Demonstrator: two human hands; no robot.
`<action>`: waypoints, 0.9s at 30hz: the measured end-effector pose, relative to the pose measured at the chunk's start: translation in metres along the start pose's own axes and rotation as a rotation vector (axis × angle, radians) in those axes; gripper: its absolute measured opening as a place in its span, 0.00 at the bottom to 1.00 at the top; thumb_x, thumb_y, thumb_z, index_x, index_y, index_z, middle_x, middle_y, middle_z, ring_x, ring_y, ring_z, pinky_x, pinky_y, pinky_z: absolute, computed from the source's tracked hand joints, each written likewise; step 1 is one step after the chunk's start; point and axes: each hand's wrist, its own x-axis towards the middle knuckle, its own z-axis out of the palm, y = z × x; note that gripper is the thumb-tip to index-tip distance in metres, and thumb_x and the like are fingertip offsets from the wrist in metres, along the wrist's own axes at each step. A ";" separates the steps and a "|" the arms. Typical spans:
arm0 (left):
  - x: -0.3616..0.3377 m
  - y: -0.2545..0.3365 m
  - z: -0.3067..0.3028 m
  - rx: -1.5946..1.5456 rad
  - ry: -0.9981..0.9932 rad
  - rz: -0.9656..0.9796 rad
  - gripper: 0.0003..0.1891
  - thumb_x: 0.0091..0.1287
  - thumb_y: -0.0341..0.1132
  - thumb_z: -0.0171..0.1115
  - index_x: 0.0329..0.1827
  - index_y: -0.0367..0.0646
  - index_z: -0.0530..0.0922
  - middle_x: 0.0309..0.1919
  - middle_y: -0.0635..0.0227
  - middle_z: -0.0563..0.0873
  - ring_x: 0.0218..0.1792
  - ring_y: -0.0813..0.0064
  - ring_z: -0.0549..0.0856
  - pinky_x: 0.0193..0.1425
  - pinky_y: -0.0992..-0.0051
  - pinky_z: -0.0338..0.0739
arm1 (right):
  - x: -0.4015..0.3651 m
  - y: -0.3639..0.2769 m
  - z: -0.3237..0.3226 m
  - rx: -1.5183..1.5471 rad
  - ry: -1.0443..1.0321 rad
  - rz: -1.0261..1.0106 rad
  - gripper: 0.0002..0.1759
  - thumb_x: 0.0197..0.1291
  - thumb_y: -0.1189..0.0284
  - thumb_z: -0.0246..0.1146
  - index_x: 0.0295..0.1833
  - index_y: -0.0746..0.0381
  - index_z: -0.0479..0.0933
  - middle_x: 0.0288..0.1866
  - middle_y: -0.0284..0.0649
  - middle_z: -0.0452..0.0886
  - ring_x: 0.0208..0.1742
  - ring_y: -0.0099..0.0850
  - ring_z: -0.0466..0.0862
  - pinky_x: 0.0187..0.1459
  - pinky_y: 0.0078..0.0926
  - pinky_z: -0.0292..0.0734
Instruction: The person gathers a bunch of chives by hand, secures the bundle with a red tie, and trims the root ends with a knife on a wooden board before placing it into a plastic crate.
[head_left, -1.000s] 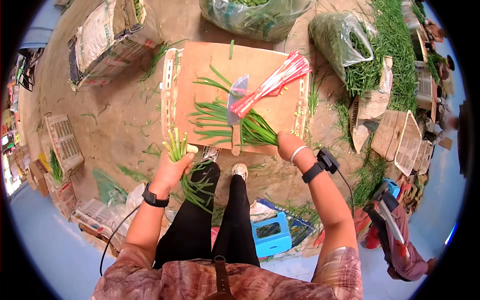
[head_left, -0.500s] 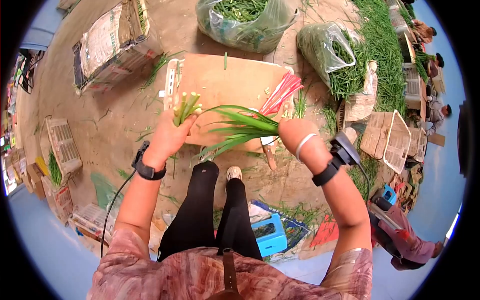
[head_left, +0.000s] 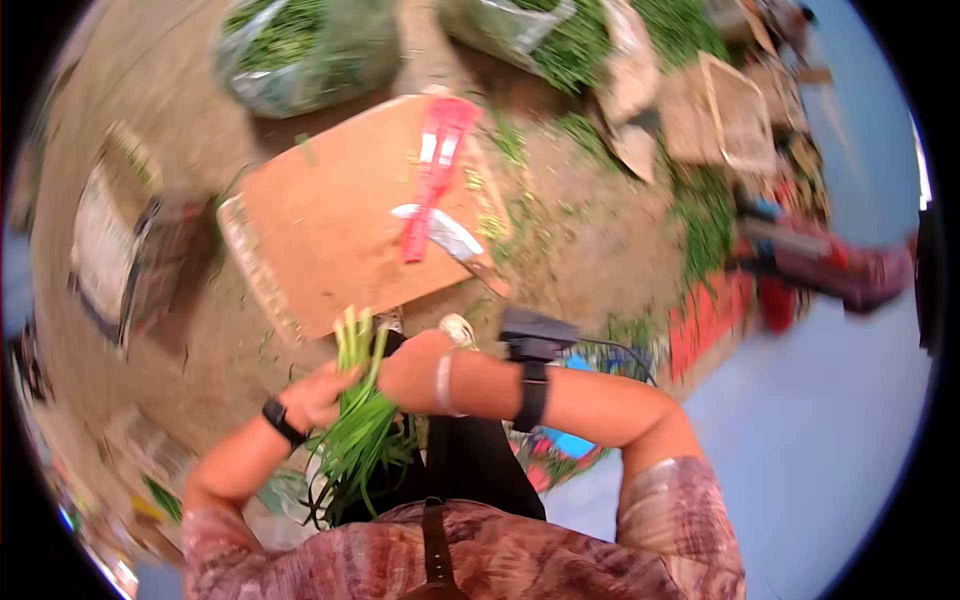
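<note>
A bunch of long green stalks (head_left: 362,425) hangs in front of my body, pale cut ends up and leaves down. My left hand (head_left: 318,393) is closed round the bunch just below the pale ends. Against its other side is my right hand (head_left: 412,372), closed, its fingers mostly hidden behind the back of the hand. Beyond them lies a tilted brown board (head_left: 340,220) on a white crate. Red strips (head_left: 438,165) rest on the board, crossing the blade of a knife (head_left: 455,240) whose handle reaches past the board's edge.
Bags of green stalks (head_left: 310,60) stand behind the board. A papered box (head_left: 115,240) is at the left. Baskets (head_left: 720,115) and loose greens lie at the upper right. Another person (head_left: 850,270) is at the right. The view is blurred.
The view has turned, and the board appears rotated and further left. Both hands have come together close to my body. The bunch went from lying sideways to leaves hanging down.
</note>
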 end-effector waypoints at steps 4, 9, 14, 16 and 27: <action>0.024 -0.035 0.006 0.429 -0.015 -0.055 0.32 0.53 0.39 0.72 0.59 0.37 0.68 0.50 0.58 0.80 0.45 0.66 0.82 0.53 0.63 0.77 | -0.004 0.005 0.042 0.121 -0.109 0.047 0.14 0.48 0.63 0.68 0.36 0.61 0.82 0.37 0.42 0.85 0.40 0.41 0.85 0.36 0.35 0.80; 0.058 -0.066 0.030 0.552 0.151 -0.239 0.20 0.52 0.25 0.67 0.49 0.35 0.75 0.37 0.61 0.82 0.35 0.67 0.82 0.42 0.68 0.78 | -0.036 0.020 0.113 0.391 0.075 0.213 0.13 0.44 0.67 0.66 0.35 0.62 0.81 0.38 0.47 0.83 0.42 0.43 0.83 0.41 0.37 0.78; 0.102 -0.110 0.041 0.664 0.230 -0.333 0.17 0.55 0.22 0.64 0.49 0.33 0.75 0.29 0.62 0.81 0.28 0.73 0.81 0.30 0.75 0.78 | -0.131 0.078 0.248 0.638 1.300 0.358 0.20 0.48 0.69 0.62 0.50 0.61 0.74 0.38 0.49 0.77 0.41 0.47 0.78 0.43 0.40 0.74; 0.122 -0.132 0.038 0.623 0.273 -0.397 0.18 0.55 0.22 0.63 0.49 0.32 0.74 0.28 0.61 0.81 0.28 0.71 0.81 0.30 0.76 0.77 | -0.168 0.120 0.370 0.666 1.357 0.702 0.19 0.50 0.69 0.61 0.50 0.60 0.74 0.37 0.49 0.77 0.39 0.48 0.78 0.42 0.41 0.74; 0.191 -0.311 -0.002 0.463 0.549 -0.343 0.24 0.51 0.29 0.66 0.52 0.30 0.73 0.25 0.59 0.81 0.23 0.68 0.79 0.29 0.73 0.73 | -0.252 0.219 0.821 0.067 -0.256 0.956 0.15 0.63 0.63 0.54 0.51 0.57 0.77 0.53 0.43 0.73 0.57 0.40 0.67 0.58 0.45 0.59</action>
